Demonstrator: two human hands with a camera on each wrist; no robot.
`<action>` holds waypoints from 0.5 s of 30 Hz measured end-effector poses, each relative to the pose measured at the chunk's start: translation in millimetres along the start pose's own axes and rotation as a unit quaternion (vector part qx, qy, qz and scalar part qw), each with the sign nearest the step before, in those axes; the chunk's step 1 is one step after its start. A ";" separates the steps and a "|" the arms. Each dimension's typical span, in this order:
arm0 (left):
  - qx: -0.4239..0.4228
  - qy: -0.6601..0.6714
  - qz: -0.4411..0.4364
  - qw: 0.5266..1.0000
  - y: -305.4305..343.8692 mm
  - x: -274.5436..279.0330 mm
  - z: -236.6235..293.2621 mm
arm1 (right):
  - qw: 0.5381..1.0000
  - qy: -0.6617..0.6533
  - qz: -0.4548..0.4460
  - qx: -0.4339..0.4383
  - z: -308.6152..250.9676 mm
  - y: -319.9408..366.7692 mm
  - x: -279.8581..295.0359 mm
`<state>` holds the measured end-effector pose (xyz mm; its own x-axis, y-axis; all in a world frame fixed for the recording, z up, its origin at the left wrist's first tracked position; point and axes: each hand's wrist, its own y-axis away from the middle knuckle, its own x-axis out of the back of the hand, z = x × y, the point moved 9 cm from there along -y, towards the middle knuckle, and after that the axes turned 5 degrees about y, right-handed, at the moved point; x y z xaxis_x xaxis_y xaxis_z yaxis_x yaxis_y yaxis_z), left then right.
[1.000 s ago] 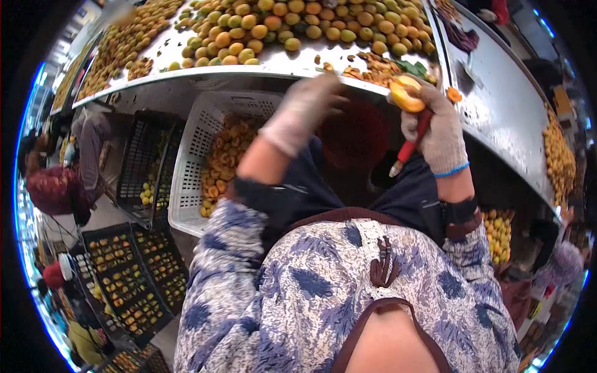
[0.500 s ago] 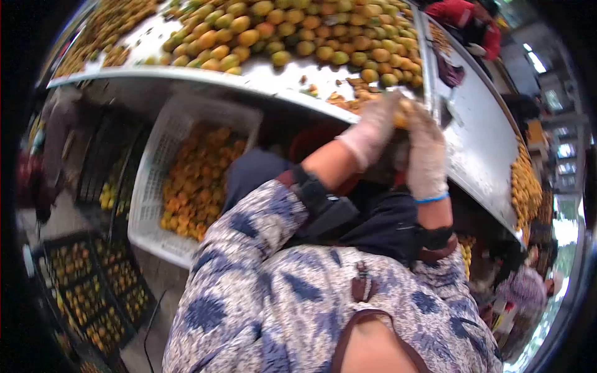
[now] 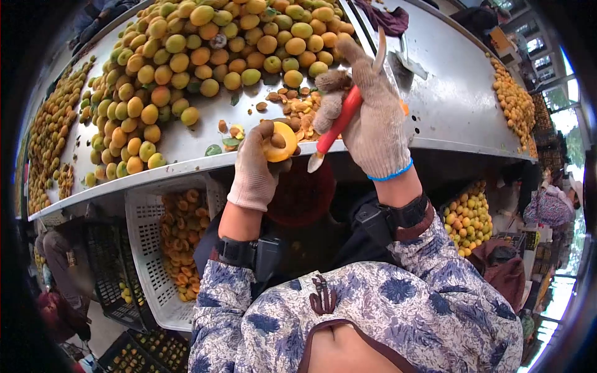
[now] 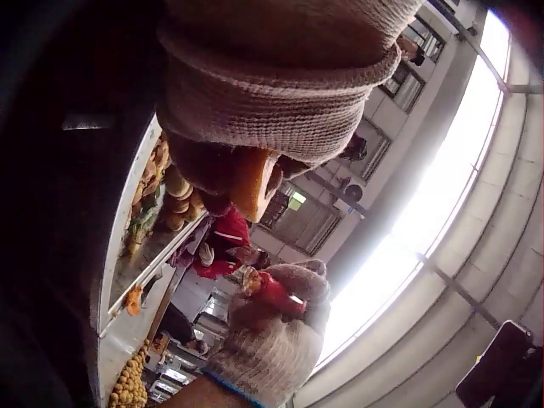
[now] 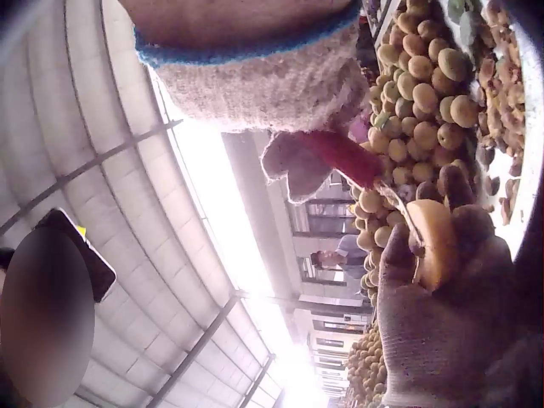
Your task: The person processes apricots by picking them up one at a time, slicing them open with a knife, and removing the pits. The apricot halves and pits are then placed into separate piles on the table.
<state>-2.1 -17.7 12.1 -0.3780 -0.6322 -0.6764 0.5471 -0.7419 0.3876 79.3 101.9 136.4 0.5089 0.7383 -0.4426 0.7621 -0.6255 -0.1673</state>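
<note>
In the head view my gloved left hand (image 3: 256, 165) pinches a cut, yellow-orange apricot half (image 3: 287, 142) above the table's front edge. Its cut face is turned up, with a brown middle. My gloved right hand (image 3: 373, 118), to the right of it, grips a red-handled tool (image 3: 339, 121). A short metal tip points down out of the fist, and a curved metal end shows above by the raised fingers. In the right wrist view the thin metal tip overlaps the apricot half (image 5: 435, 242). Brown stains mark the glove fingers.
Whole apricots (image 3: 180, 68) are heaped on the metal table (image 3: 205, 133). Pits and cut pieces (image 3: 301, 115) lie near its front edge. A white crate (image 3: 146, 248) of apricot halves stands below left, a dark red bucket (image 3: 301, 193) below the hands. More apricots (image 3: 466, 214) sit lower right.
The half went from my right hand to my left; the hands met over it half a second ago and have since parted. My right hand kept the red tool. The head view has turned.
</note>
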 end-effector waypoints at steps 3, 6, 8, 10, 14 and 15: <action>-0.004 -0.055 0.043 0.998 0.0 -4.2 4.3 | 0.999 0.015 -0.012 0.048 -8.7 -13.5 -5.3; -0.030 -0.087 0.062 0.994 -5.5 4.1 2.6 | 0.996 0.054 0.006 0.066 -8.3 -19.2 -11.9; -0.013 -0.078 0.033 0.996 -13.3 4.7 -4.3 | 0.966 0.152 0.039 0.205 -15.8 -17.4 -10.7; 0.006 -0.007 0.081 0.997 -8.1 9.2 -10.7 | 0.992 0.054 0.037 0.104 -1.2 -19.0 -6.1; -0.070 -0.125 0.051 0.988 -3.9 -3.2 -4.7 | 0.948 0.117 0.057 0.292 -17.9 -14.8 -4.9; -0.060 -0.130 0.027 0.989 -9.6 -1.5 -10.1 | 0.975 0.035 0.047 0.215 -3.3 -17.6 0.9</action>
<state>0.8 -7.4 3.0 -0.5162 -0.7182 -0.4665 0.6512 -0.6830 0.3309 67.7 114.5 141.9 0.6061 0.6787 -0.4147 0.4800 -0.7279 -0.4896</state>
